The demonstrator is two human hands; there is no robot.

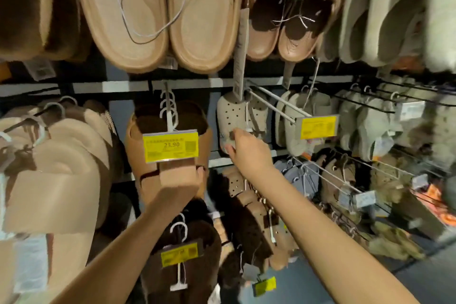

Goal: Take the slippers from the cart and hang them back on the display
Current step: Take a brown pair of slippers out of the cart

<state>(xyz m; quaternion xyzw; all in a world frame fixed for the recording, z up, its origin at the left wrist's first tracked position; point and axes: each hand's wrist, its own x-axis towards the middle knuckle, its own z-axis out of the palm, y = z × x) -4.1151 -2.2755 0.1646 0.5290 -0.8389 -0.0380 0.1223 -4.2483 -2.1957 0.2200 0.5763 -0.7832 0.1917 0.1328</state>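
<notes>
A beige perforated clog slipper [237, 116] hangs at the back of a long metal peg [271, 106] in the middle row. My right hand [249, 150] grips its lower end, fingers curled round the heel. My left hand [182, 187] holds the bottom of a brown strap slipper [170, 168] that hangs on the neighbouring peg behind a yellow price tag [170, 145] reading 23.90. The cart is out of view.
The display wall is packed with hanging slippers: tan ones [160, 20] above, grey-green clogs [394, 12] at top right, beige pairs [49, 168] at left, dark fuzzy ones [187, 254] below. Wire pegs with tags [318, 127] jut out to the right.
</notes>
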